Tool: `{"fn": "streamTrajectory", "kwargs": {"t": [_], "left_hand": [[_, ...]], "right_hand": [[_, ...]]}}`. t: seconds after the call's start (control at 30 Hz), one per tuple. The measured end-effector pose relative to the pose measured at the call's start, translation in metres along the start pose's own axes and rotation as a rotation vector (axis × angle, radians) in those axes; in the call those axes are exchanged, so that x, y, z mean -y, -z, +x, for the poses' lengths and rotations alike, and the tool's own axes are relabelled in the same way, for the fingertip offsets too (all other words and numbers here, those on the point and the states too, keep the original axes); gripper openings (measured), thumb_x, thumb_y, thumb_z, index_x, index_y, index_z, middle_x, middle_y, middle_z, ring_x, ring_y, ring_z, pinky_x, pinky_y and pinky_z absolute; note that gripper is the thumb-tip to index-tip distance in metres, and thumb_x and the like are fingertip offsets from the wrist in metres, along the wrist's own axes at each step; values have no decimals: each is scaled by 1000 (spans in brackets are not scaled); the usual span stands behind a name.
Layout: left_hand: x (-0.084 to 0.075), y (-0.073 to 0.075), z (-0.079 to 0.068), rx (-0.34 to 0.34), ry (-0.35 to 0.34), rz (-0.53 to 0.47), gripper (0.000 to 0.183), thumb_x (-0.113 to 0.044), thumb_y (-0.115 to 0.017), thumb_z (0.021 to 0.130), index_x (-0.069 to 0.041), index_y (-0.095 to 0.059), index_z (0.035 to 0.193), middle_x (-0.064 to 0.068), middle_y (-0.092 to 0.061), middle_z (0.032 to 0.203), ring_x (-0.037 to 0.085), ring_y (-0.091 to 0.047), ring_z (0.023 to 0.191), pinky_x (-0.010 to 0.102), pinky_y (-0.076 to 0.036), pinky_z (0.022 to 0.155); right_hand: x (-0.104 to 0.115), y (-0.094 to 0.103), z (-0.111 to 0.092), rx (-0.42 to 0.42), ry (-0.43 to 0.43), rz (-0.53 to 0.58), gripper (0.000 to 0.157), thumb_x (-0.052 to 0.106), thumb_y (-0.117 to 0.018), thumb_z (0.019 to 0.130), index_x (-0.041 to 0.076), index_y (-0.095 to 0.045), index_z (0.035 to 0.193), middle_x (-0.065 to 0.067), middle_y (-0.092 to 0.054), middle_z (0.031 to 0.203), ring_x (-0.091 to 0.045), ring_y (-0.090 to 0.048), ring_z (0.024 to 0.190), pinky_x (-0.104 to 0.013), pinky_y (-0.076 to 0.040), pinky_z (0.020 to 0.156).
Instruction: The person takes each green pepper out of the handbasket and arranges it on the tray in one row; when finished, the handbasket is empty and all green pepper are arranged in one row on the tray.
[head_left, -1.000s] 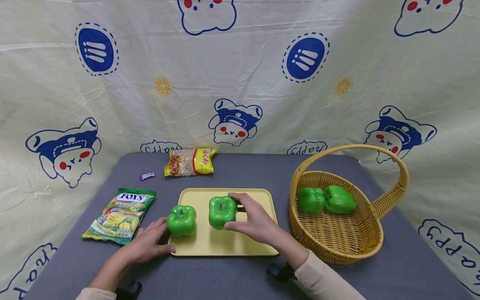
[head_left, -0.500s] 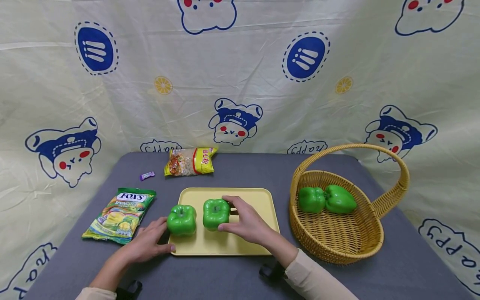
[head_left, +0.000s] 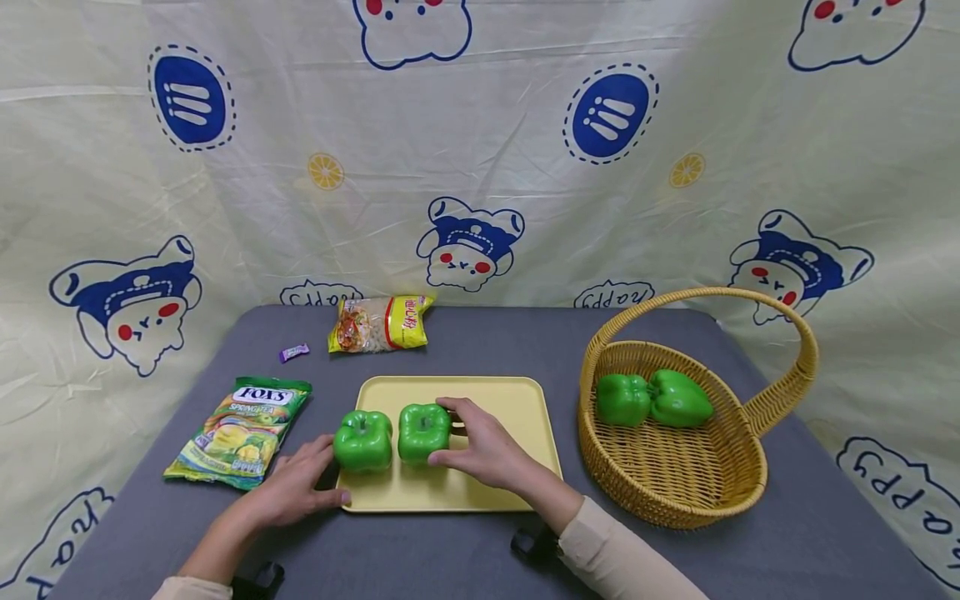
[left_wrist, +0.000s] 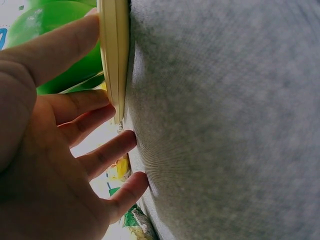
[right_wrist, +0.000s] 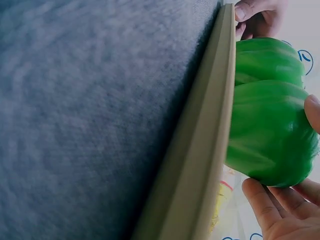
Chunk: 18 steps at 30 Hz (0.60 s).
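My right hand [head_left: 483, 446] holds a green bell pepper [head_left: 423, 435] by its right side, thumb in front and fingers behind. In the right wrist view that pepper [right_wrist: 272, 132] sits at the tray's level. Just left of it, a second green bell pepper [head_left: 363, 442] stands upright on the pale yellow tray [head_left: 510, 475]. My left hand [head_left: 296, 487] rests at the tray's left edge. In the left wrist view, the thumb and nearest fingers [left_wrist: 82, 102] touch the tray rim, while the outer fingertips rest on the grey cloth.
At right stands a wicker basket [head_left: 675, 492] with a tall handle, two green bell peppers [head_left: 678, 400] inside. A Fox's candy bag [head_left: 236, 433] lies left of the tray. Behind are a small purple wrapped candy [head_left: 294, 352] and a yellow food packet [head_left: 381, 324].
My right hand has carried its bell pepper leftward and slightly down over the tray, closer to the other pepper. My left hand has kept its place at the tray edge.
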<state>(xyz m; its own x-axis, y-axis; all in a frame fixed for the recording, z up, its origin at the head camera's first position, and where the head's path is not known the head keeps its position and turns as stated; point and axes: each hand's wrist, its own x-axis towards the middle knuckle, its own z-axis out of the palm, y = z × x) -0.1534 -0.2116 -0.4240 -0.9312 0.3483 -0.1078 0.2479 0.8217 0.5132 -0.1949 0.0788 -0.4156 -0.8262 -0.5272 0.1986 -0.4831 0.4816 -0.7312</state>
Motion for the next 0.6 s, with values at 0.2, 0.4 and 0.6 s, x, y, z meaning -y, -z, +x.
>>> {"fn": "streamTrajectory", "kwargs": {"t": [0.2, 0.4, 0.6], "left_hand": [[0, -1, 0, -10, -10, 1, 73, -41, -75, 76, -1, -50, 133, 21, -44, 139, 44, -41, 128, 64, -32, 89], [2, -1, 0, -23, -25, 14, 74, -42, -74, 76, -3, -50, 134, 19, -46, 139, 43, -42, 127, 61, -33, 87], [2, -2, 0, -23, -24, 14, 74, -43, -74, 76, -4, -50, 134, 19, -45, 139, 42, -42, 127, 60, -34, 87]], "right_hand": [[-1, -2, 1, 7, -9, -7, 77, 28, -77, 77, 5, -39, 140, -11, -50, 136, -25, -59, 115, -33, -49, 94], [0, -3, 2, 9, -22, 3, 76, 27, -78, 77, 7, -40, 140, -11, -50, 136, -25, -59, 115, -31, -49, 93], [2, -4, 2, 17, -29, 7, 76, 28, -78, 77, 6, -40, 140, -11, -50, 137, -25, -60, 114, -33, -50, 93]]}}
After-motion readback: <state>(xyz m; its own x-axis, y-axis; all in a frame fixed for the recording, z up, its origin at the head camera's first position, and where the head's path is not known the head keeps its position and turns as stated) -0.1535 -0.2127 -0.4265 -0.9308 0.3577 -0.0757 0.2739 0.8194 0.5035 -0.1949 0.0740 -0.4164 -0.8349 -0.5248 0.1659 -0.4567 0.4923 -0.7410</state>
